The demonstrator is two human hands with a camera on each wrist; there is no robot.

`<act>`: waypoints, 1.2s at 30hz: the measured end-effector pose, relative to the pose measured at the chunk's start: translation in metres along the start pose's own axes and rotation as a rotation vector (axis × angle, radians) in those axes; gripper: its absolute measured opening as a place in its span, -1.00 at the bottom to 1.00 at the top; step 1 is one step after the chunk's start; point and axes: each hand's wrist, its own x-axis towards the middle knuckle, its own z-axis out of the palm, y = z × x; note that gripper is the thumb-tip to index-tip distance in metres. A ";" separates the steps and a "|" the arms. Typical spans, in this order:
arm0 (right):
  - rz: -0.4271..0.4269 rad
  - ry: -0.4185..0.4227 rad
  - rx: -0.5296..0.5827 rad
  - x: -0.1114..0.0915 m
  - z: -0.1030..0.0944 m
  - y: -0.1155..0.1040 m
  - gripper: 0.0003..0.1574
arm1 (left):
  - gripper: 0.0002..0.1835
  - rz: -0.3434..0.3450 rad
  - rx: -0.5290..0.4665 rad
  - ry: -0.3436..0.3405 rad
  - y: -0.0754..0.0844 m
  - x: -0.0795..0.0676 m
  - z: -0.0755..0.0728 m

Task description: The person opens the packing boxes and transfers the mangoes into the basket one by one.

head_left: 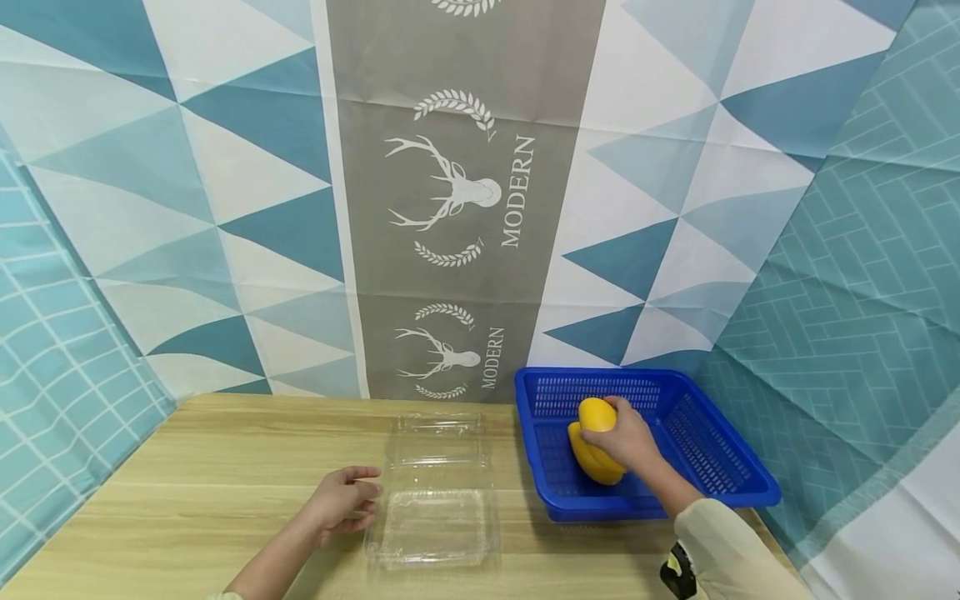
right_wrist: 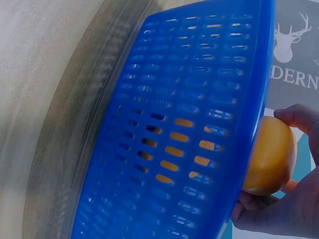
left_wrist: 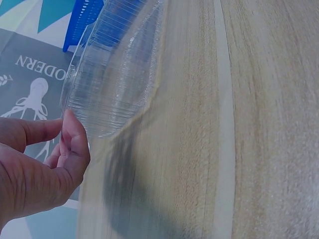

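In the head view my right hand [head_left: 632,440] grips a yellow mango [head_left: 597,413], low inside a blue plastic basket [head_left: 600,510]. Directly under it lie more yellow mangoes [head_left: 598,465], partly hidden by the hand. The right wrist view has the held mango [right_wrist: 271,157] between thumb and fingers, just over the basket rim. A clear plastic clamshell box [head_left: 435,525] lies unfolded on the table, one half behind the other. My left hand [head_left: 347,504] is at its left edge; in the left wrist view thumb and forefinger pinch the box's rim [left_wrist: 70,89].
The wood-patterned table [head_left: 247,467] carries both the box and the basket, the basket on the right. A printed curtain [head_left: 450,275] with deer heads and triangles hangs behind the table's back edge. Tile-patterned sheets hang at both sides.
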 end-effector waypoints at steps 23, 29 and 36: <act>0.046 0.004 -0.002 0.006 -0.007 0.020 0.00 | -0.47 0.003 -0.001 -0.005 0.001 0.000 0.000; 0.063 0.008 0.001 0.007 -0.010 0.024 0.01 | -0.46 0.004 -0.001 -0.005 0.000 0.000 0.000; 0.071 0.019 -0.006 0.011 -0.015 0.031 0.01 | -0.47 0.004 0.000 -0.001 0.001 0.001 0.000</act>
